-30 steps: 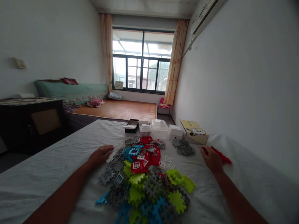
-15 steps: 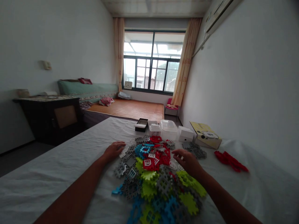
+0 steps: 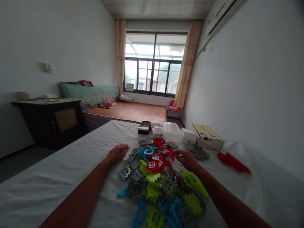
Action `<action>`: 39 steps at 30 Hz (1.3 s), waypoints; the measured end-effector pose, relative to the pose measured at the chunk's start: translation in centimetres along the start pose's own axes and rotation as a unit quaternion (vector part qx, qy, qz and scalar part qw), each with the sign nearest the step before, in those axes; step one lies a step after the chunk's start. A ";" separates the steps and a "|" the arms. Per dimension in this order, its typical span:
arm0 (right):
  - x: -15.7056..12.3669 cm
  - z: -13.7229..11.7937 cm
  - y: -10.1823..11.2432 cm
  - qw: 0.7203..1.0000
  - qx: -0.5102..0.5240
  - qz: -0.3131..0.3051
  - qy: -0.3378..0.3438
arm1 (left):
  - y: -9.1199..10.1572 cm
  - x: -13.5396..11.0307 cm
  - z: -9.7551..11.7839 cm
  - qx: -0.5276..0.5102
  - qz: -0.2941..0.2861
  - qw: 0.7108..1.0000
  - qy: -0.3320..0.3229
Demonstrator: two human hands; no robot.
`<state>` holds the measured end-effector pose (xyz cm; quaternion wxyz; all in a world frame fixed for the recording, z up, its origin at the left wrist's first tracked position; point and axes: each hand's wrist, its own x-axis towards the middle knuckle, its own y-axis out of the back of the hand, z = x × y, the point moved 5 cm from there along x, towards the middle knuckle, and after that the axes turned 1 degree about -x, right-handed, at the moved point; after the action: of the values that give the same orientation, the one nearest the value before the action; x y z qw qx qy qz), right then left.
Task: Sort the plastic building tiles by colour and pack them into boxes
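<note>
A heap of plastic building pieces lies between my hands: red pieces point(image 3: 158, 141), grey pieces point(image 3: 168, 184), lime green pieces point(image 3: 153, 191) and blue pieces point(image 3: 175, 209), with small white window frames point(image 3: 151, 164) among them. At the heap's right side my right hand point(image 3: 187, 160) is closed, thumb and forefinger pinched on the edge of a red building piece point(image 3: 170, 154). On the left, my left hand point(image 3: 117, 154) rests palm down on the sheet, its fingers stretched toward white pieces point(image 3: 127, 155); nothing shows in it.
Along the far side stand a black box point(image 3: 144, 127), clear plastic containers point(image 3: 171, 131), a white box point(image 3: 188, 136) and a yellow box point(image 3: 209, 136). Grey pieces point(image 3: 197, 152) and a red stack point(image 3: 232, 162) lie apart at right. Beyond are a bed point(image 3: 133, 110) and a dark cabinet point(image 3: 49, 123).
My right hand's fingers have closed on a red piece, which is now lifted slightly at the heap's right edge. My left hand stays in place. The view has shifted slightly.
</note>
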<state>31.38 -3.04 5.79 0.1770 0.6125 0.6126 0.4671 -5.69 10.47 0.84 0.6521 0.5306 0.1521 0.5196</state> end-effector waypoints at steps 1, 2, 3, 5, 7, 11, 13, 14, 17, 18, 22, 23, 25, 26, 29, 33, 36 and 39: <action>-0.1 0.5 0.7 1.000 0.024 0.012 -0.013 | 0.0 0.1 -0.1 -0.001 0.001 1.000 -0.001; -0.4 1.3 1.5 0.998 0.045 0.025 -0.026 | 0.0 0.1 -0.2 -0.002 0.001 1.000 -0.002; -0.7 2.4 2.4 0.996 0.061 0.042 -0.039 | 0.0 0.2 -0.3 -0.003 0.001 1.000 -0.001; -2.0 5.9 4.7 0.987 0.056 0.115 -0.093 | 0.0 0.3 -0.5 -0.005 -0.002 1.000 0.000; -4.6 10.7 7.7 0.955 0.002 0.233 -0.185 | -0.1 0.4 -0.7 -0.008 -0.004 1.000 0.000; -11.7 18.6 13.2 0.848 -0.108 0.402 -0.328 | -0.1 0.6 -1.0 -0.002 -0.010 1.000 0.003; -14.7 21.1 15.0 0.813 -0.133 0.429 -0.370 | 0.0 0.6 -1.1 0.000 -0.008 1.000 0.000; -15.9 21.9 15.6 0.801 -0.143 0.435 -0.386 | 0.0 0.7 -1.1 -0.001 -0.005 1.000 -0.002; -17.6 22.9 16.4 0.787 -0.166 0.438 -0.403 | 0.0 0.7 -1.2 -0.003 0.001 1.000 -0.002; -17.6 22.8 16.5 0.783 -0.175 0.441 -0.402 | -0.1 0.6 -1.3 -0.004 0.001 1.000 -0.001; -14.6 19.7 15.2 0.807 -0.198 0.442 -0.338 | -0.2 0.4 -1.1 -0.006 -0.004 1.000 -0.005; -13.1 18.6 14.2 0.845 -0.179 0.403 -0.303 | -0.2 0.4 -0.9 -0.005 -0.004 1.000 -0.006; -9.9 16.2 11.1 0.931 -0.115 0.264 -0.225 | 0.0 0.3 -0.7 -0.002 0.001 1.000 -0.004; -8.6 15.0 9.2 0.962 -0.081 0.181 -0.189 | 0.0 0.3 -0.6 -0.002 0.004 1.000 -0.001; -7.0 12.5 5.3 0.990 -0.050 0.039 -0.123 | 0.2 0.2 -0.3 -0.008 0.012 1.000 0.013; -7.3 13.0 5.0 0.982 -0.081 0.072 -0.154 | 0.2 0.1 -0.3 -0.012 0.017 1.000 0.023; -6.8 12.4 4.7 0.983 -0.092 0.044 -0.150 | 0.0 0.0 -0.5 -0.013 0.016 1.000 0.024; -4.6 8.7 3.7 0.988 -0.076 0.034 -0.127 | -0.1 0.0 -0.5 -0.015 0.017 0.999 0.022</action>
<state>41.27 -4.83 2.75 0.2835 0.6717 0.5271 0.4365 -6.01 10.71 0.61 0.6475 0.5114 0.1493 0.5449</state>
